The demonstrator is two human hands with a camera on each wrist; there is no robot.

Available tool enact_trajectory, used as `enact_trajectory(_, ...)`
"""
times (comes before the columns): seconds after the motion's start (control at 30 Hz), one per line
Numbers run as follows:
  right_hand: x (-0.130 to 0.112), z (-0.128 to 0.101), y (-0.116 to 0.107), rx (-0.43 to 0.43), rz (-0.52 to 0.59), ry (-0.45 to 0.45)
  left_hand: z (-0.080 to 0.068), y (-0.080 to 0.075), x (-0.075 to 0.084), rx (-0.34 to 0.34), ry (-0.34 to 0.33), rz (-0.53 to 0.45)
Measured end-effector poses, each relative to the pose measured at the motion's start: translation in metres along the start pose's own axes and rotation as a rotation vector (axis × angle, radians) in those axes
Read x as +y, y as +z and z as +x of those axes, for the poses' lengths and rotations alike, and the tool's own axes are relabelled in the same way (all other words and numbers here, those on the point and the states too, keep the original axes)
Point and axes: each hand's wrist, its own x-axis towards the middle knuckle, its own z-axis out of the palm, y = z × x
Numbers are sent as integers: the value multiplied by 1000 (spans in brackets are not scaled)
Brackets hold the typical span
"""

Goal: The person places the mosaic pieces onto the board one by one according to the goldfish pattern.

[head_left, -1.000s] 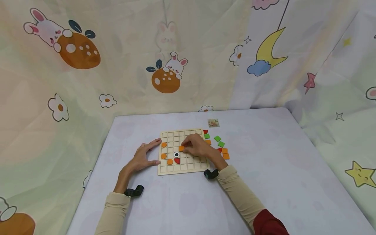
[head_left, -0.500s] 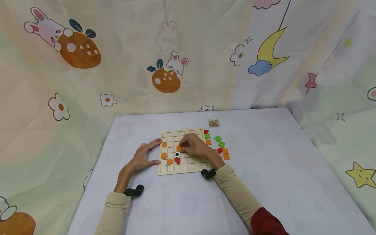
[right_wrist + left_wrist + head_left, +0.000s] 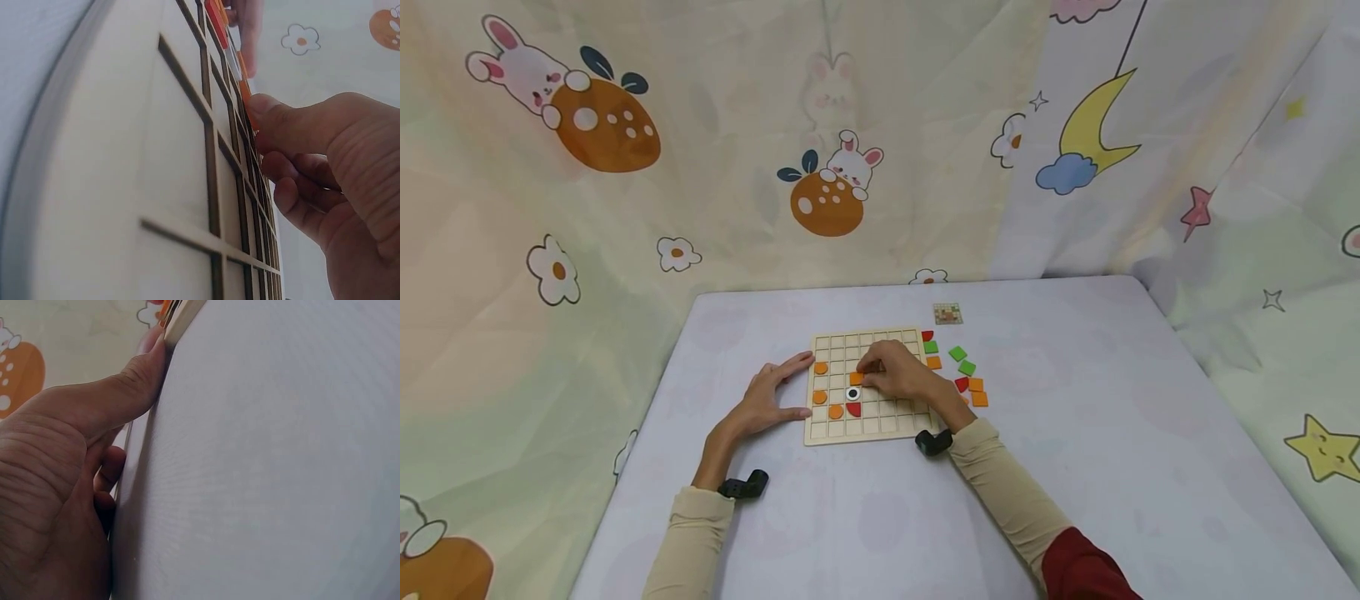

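A wooden grid board (image 3: 887,427) lies on the table in the head view. My left hand (image 3: 762,402) rests at its left edge, thumb and forefinger spread and touching the rim. Over the middle of the board, my right hand (image 3: 897,372) holds an orange square tile (image 3: 855,378) by its right side. Directly below that tile are a white tile with a black eye (image 3: 853,393) and a red quarter-round tile (image 3: 853,409). Several round orange tiles (image 3: 820,397) sit in cells at the left. In the right wrist view, the thumb (image 3: 275,112) touches the orange tile; its far side is hidden.
Right of the board lie loose green tiles (image 3: 957,353), orange square tiles (image 3: 979,399) and red tiles (image 3: 961,384). A small pattern card (image 3: 947,313) lies behind them. Printed cloth (image 3: 925,208) hangs beyond the table's back edge.
My right hand has shifted slightly left with the orange square tile, which now sits directly above the eye tile. The left hand stays in place.
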Motion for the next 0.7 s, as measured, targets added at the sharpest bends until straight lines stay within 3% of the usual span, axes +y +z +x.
enact_trajectory(0.37, -5, 7, 1, -37, -50, -49, 0, -2, 1, 3, 49, -17)
enact_trajectory(0.7, -7, 10, 2, -71, -68, -15, 0, -3, 1, 1, 36, -15)
